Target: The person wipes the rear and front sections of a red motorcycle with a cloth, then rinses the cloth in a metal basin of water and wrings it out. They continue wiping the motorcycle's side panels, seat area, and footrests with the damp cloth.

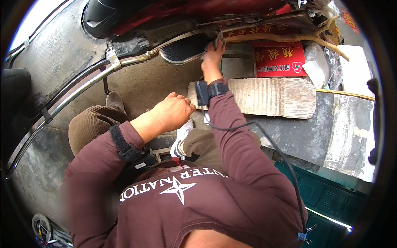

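My right hand is stretched forward, its fingers closed on a greyish cloth. The cloth lies against the right end of a black footboard with a chrome rim. My left hand hangs lower, fingers curled and back upward; its palm is hidden. Close to its knuckles is the left end of a ridged wooden washboard, which lies flat and passes under my right wrist. A chrome tube curves from the footboard down to the left.
A red-and-black vehicle body spans the top. A forked stick lies over red printed sheets at upper right. The washboard rests on a grey slab. A black cable runs from my right wrist. Below the slab are green panels.
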Demonstrator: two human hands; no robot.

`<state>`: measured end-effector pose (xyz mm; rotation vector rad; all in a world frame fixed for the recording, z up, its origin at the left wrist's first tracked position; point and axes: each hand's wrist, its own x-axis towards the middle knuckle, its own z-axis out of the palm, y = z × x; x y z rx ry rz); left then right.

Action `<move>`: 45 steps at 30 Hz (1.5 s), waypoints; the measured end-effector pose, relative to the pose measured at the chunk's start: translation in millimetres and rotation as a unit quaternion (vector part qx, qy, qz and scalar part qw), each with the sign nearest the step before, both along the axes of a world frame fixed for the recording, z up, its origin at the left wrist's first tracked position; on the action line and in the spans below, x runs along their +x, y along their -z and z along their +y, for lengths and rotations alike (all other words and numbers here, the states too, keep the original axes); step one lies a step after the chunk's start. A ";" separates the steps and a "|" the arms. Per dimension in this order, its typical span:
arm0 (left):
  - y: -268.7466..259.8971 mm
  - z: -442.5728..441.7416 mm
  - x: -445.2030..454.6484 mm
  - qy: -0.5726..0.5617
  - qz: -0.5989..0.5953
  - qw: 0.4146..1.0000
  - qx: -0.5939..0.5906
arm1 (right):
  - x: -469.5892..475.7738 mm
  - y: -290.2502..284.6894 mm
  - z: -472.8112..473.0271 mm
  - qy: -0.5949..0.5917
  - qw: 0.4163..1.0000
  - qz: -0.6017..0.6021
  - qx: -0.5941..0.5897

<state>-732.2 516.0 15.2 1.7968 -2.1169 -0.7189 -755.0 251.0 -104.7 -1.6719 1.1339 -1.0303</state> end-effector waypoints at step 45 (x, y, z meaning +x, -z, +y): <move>-1.6 31.4 20.4 -0.022 -0.088 0.990 0.111 | 84.3 -22.9 57.9 -0.351 0.782 0.371 -0.356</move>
